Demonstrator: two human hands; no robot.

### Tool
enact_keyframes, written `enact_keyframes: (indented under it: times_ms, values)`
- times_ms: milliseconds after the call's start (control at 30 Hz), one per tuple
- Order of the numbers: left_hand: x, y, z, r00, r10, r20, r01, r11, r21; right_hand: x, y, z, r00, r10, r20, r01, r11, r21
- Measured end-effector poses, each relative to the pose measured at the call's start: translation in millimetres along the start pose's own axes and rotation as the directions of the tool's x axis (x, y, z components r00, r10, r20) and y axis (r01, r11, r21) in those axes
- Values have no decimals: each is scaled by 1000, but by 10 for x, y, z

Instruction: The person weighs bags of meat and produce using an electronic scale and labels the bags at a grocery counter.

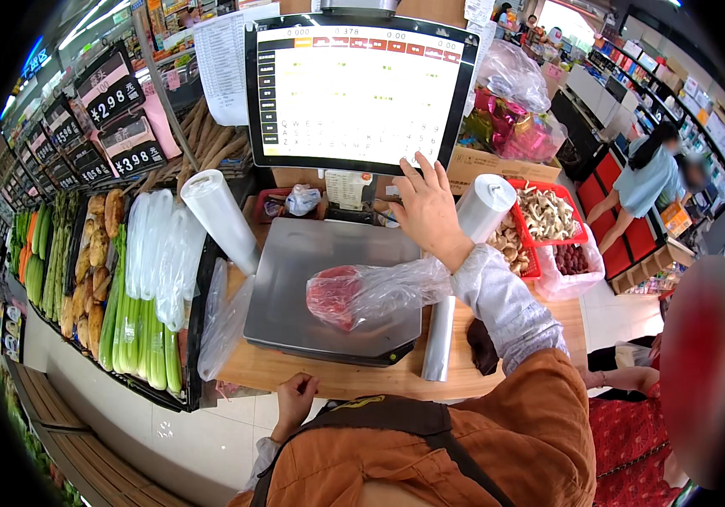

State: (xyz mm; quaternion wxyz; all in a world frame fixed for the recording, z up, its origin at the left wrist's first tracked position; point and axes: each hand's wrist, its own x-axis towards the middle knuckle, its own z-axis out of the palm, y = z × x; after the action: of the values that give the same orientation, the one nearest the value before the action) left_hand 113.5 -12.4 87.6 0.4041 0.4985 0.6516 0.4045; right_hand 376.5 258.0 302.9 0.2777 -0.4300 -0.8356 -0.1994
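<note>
My right hand reaches up to the lower right part of a lit touchscreen, its fingers stretched out and the tips at the glass. Below the screen, a clear plastic bag with something reddish in it lies on the flat metal plate of a weighing scale. What the reddish thing is, I cannot make out through the plastic. My left hand hangs at the front edge of the wooden counter, fingers curled in, with nothing showing in them.
Rolls of clear bags flank the scale; another roll lies at its right. Red baskets of mushrooms stand at the right. Celery and other vegetables fill the left stand. A person in red is close at my right.
</note>
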Motion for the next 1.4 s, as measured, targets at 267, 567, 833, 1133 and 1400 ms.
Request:
enact_keyframes:
  times_ms: [267,567,833,1133,1400]
  values:
    - [4,-82,57,998,-66,6,66,998,-5,51,101,-164,988,92,-124,-96,995,-21]
    - [-9,-239,109,996,-88,8,88,996,-13,21,101,-152,992,63,-112,-66,997,-27]
    - [-52,-193,109,991,-132,-7,131,990,-51,2,-46,64,999,31,-24,-30,999,32]
    - [-95,-290,103,992,-119,-36,118,993,-30,69,29,-133,985,90,-146,-89,996,13]
    - [-78,-251,112,989,-145,-33,145,989,-22,127,144,-109,981,105,-164,-116,991,-59]
